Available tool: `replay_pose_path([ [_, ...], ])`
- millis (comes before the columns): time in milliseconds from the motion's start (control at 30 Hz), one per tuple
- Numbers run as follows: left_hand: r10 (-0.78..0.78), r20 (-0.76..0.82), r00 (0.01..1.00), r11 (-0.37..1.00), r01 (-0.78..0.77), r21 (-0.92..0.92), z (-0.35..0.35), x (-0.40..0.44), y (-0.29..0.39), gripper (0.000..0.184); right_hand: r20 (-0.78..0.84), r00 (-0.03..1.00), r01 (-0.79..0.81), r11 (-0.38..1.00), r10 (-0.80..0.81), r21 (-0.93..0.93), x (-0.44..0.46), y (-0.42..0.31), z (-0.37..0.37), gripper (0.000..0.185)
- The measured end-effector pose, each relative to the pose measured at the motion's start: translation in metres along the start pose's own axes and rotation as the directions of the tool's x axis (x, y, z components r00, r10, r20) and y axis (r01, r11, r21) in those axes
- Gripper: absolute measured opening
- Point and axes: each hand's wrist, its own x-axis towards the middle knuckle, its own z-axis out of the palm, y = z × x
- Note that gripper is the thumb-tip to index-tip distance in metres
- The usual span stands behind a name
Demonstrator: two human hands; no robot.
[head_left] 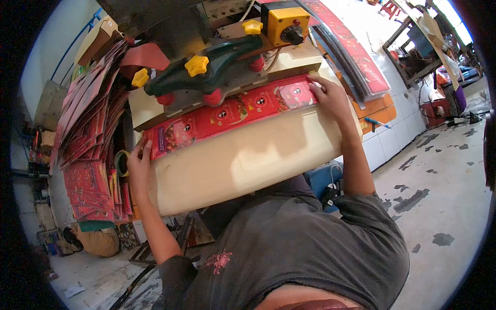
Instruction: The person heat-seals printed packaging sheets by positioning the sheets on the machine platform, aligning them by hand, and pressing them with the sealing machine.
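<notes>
A long strip of red printed plastic film (222, 114) lies across the cream padded ledge (248, 150) of a machine, its back edge against the machine's bed. My left hand (139, 165) grips the strip's left end, thumb and fingers closed on the corner. At the far right end, my right hand (330, 97) pinches the other corner. Just behind the strip stands the machine's dark green clamp bar (206, 72), with yellow star knobs (197, 65) on top and red feet (212, 97) beneath.
Stacks of red printed sheets (88, 186) lean at the left, close to my left hand, beside a roll of tape (122, 163). A yellow control box (287, 26) with a black dial sits on the machine. More red film (356, 57) and a blue pen (377, 123) lie at right.
</notes>
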Motion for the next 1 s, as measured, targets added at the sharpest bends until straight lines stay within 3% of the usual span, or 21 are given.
replay_pose_path([
  [67, 0.007, 0.014, 1.0, 0.999, -0.007, 0.052, 0.005, 0.005, 0.005, 0.045, -0.13, 0.991, -0.054, 0.964, 0.02, -0.261, -0.001, -0.011, 0.008, 0.029],
  [133, 0.02, -0.08, 0.997, 0.994, -0.011, 0.11, 0.013, 0.01, 0.0, 0.045, -0.121, 0.988, -0.128, 0.948, 0.096, -0.291, 0.001, -0.011, 0.009, 0.028],
  [200, 0.014, -0.093, 0.996, 0.996, -0.006, 0.084, 0.016, 0.01, -0.003, 0.044, -0.173, 0.985, -0.04, 0.939, -0.022, -0.343, 0.0, 0.0, 0.013, 0.03],
  [333, -0.002, -0.119, 0.993, 0.997, 0.011, 0.075, 0.017, 0.003, 0.01, 0.043, -0.147, 0.989, -0.072, 0.932, 0.02, -0.357, 0.001, -0.007, 0.011, 0.029],
  [467, -0.032, -0.127, 0.991, 0.988, 0.05, 0.144, 0.015, 0.007, -0.002, 0.043, -0.178, 0.984, -0.063, 0.95, 0.008, -0.307, -0.001, -0.013, 0.013, 0.026],
  [533, 0.029, -0.186, 0.982, 0.99, -0.002, 0.144, 0.018, 0.005, -0.001, 0.042, -0.179, 0.984, -0.066, 0.954, 0.014, -0.292, -0.002, -0.013, 0.013, 0.026],
  [667, -0.036, -0.212, 0.977, 0.99, 0.064, 0.127, 0.021, 0.004, -0.001, 0.04, -0.165, 0.986, -0.08, 0.958, 0.035, -0.276, -0.001, -0.013, 0.011, 0.026],
  [733, 0.086, -0.255, 0.963, 0.992, -0.06, 0.108, 0.024, 0.005, -0.003, 0.039, -0.197, 0.98, -0.08, 0.963, 0.029, -0.257, -0.003, -0.016, 0.011, 0.027],
  [800, 0.024, -0.255, 0.967, 0.993, 0.007, 0.12, 0.021, 0.0, 0.009, 0.039, -0.221, 0.973, 0.011, 0.971, -0.065, -0.237, -0.002, -0.008, 0.015, 0.027],
  [867, 0.033, -0.261, 0.965, 0.995, -0.006, 0.102, 0.022, 0.001, 0.007, 0.04, -0.236, 0.969, 0.07, 0.997, -0.077, -0.039, -0.003, -0.011, 0.015, 0.025],
  [1000, -0.023, -0.236, 0.971, 0.999, 0.028, 0.018, 0.018, -0.003, 0.019, 0.04, -0.211, 0.972, 0.111, 0.994, -0.106, 0.011, 0.0, -0.006, 0.013, 0.024],
])
